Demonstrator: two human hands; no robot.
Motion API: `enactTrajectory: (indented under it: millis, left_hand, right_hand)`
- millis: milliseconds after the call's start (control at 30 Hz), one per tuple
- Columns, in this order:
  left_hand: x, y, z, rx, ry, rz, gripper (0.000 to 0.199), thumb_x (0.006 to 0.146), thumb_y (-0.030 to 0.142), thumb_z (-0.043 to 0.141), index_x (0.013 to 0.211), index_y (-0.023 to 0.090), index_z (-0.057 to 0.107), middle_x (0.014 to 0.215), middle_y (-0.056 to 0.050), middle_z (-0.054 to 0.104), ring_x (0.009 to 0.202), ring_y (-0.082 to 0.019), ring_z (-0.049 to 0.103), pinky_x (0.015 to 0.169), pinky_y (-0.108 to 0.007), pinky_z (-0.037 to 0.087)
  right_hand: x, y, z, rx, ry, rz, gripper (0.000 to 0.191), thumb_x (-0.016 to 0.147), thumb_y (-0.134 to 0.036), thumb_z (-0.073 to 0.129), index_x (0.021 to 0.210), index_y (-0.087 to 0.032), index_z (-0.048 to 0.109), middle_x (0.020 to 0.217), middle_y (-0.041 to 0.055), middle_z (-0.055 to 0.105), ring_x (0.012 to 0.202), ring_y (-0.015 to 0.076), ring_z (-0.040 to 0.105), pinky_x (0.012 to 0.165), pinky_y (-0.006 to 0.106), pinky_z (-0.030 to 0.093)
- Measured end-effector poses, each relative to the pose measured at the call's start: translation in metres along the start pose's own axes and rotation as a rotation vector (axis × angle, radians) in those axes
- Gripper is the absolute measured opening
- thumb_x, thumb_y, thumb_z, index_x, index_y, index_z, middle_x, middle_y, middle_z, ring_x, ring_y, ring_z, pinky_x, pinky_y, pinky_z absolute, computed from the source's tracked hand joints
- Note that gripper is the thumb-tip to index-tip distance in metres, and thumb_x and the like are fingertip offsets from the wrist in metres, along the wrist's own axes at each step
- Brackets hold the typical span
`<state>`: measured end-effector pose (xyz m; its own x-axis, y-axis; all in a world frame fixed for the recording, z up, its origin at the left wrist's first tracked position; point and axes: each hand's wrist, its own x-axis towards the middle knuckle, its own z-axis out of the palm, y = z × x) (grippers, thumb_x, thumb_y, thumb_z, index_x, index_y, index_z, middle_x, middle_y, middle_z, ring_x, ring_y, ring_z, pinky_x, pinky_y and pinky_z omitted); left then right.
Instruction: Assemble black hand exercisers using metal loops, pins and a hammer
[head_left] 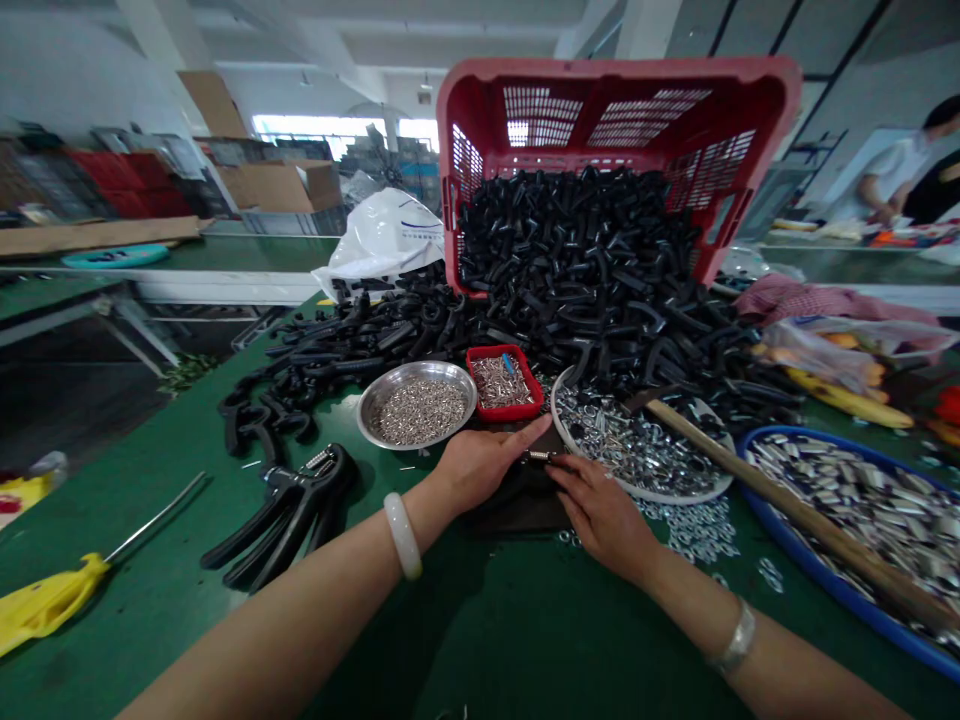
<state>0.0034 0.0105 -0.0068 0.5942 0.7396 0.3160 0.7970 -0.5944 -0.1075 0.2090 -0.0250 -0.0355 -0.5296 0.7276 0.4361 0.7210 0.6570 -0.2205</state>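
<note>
My left hand (480, 465) is closed around a black plastic hand grip (517, 487), its thumb stretched along the top. A small metal spring (539, 456) shows between my two hands. From the right, my right hand (606, 512) pinches the same piece at the spring end with its fingertips. Both hands work over a dark flat block (517, 518) on the green table, and the fingers partly hide the grip. Left of them lie several black hand grips with springs (319, 495). Just beyond sit a steel bowl of small metal pins (420, 405) and a red tray of pins (506, 385).
A tipped red crate (619, 68) spills black plastic handles (577, 250) across the back. At right are a white dish of metal parts (637, 440), a hammer (795, 505) and a blue-rimmed tray (787, 540). A yellow-handled screwdriver (56, 598) lies left. A person (892, 175) stands far right.
</note>
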Motion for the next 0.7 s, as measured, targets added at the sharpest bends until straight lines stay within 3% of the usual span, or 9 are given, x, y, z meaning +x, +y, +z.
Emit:
enactTrajectory:
  millis: [533, 700]
  left_hand:
    - [0.008, -0.001, -0.011, 0.17, -0.099, 0.399, 0.062, 0.083, 0.015, 0.036, 0.136, 0.022, 0.006, 0.078, -0.003, 0.063, 0.061, -0.016, 0.058, 0.054, -0.028, 0.045]
    - [0.007, 0.003, -0.013, 0.201, -0.141, 0.372, 0.062, 0.082, 0.014, 0.036, 0.136, 0.02, 0.006, 0.077, -0.003, 0.062, 0.06, -0.016, 0.057, 0.053, -0.027, 0.044]
  right_hand:
    - [-0.002, 0.003, 0.0, 0.111, 0.0, 0.056, 0.035, 0.08, -0.014, 0.041, 0.112, -0.014, 0.053, 0.111, 0.0124, 0.051, 0.106, 0.0213, 0.046, 0.09, 0.042, 0.04]
    - [-0.004, 0.005, 0.002, 0.125, 0.009, 0.057, 0.034, 0.081, -0.014, 0.04, 0.111, -0.014, 0.054, 0.112, 0.0121, 0.051, 0.107, 0.0207, 0.046, 0.091, 0.042, 0.039]
